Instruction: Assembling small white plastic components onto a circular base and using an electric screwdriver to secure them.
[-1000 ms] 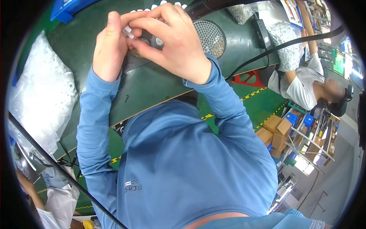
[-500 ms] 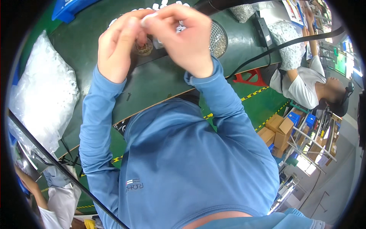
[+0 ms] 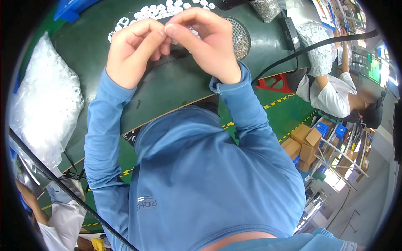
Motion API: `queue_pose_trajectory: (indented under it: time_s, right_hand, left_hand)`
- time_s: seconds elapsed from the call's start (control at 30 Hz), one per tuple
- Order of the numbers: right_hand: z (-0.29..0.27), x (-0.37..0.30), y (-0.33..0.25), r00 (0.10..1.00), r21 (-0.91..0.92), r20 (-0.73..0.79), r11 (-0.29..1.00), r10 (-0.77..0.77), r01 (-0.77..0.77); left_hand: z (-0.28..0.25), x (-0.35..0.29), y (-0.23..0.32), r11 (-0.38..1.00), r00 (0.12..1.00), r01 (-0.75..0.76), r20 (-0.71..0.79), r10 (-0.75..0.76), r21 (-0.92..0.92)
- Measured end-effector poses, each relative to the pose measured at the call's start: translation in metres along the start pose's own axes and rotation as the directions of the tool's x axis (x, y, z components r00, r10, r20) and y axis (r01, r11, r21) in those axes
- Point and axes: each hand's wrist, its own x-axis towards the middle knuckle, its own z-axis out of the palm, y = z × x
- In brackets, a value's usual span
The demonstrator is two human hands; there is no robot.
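Over the dark green table (image 3: 176, 85) my two hands meet, fingertips touching. My left hand (image 3: 133, 53) is closed in a pinch, its thumb against the curled fingers. The thumb and forefinger of my right hand (image 3: 211, 44) are pinched at the same spot. Whatever sits between the fingertips is too small or hidden to make out. Just beyond the hands, several small white plastic pieces (image 3: 157, 10) lie scattered; some show behind my right fingers. Beside my right hand is a round dish (image 3: 239, 38) of small metal parts.
A large clear bag of white pieces (image 3: 50, 100) lies at the left, near a blue bin (image 3: 74, 9). To the right are a black power strip (image 3: 289, 34), a black cable (image 3: 310, 53) and another bag (image 3: 315, 42). A person (image 3: 335, 96) works at the right, beside a red stool (image 3: 275, 83).
Both hands have shifted slightly nearer to me, uncovering more white pieces behind them. The white piece seen at the fingertips earlier no longer shows there. The right hand has turned a little.
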Motion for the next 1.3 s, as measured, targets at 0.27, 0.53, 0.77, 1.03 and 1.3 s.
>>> queue_pose_trajectory:
  time_s: [0.27, 0.53, 0.77, 1.03, 1.3]
  right_hand:
    - [-0.035, 0.016, 0.003, 0.811, -0.240, -0.143, 0.815, -0.567, 0.528]
    - [0.007, 0.042, -0.033, 0.871, -0.904, 0.372, 0.086, -0.322, 0.418]
    - [0.006, 0.076, 0.030, 0.866, -0.941, 0.175, 0.179, -0.469, 0.287]
    - [-0.003, 0.099, 0.041, 0.979, -0.896, 0.105, 0.412, -0.173, 0.169]
    - [0.028, 0.040, -0.026, 0.980, 0.038, -0.192, 0.997, -0.054, 0.062]
  left_hand:
    - [-0.038, 0.000, -0.014, 0.969, 0.828, -0.239, -0.508, 0.239, 0.065]
    - [-0.038, 0.002, 0.000, 0.976, 0.818, -0.208, -0.536, 0.211, 0.067]
    - [-0.030, 0.007, -0.003, 0.965, 0.782, -0.256, -0.574, 0.243, 0.060]
    - [-0.017, 0.008, 0.000, 0.965, 0.814, -0.243, -0.520, 0.260, 0.102]
    - [0.004, -0.002, 0.008, 0.968, 0.914, -0.233, -0.319, 0.250, 0.090]
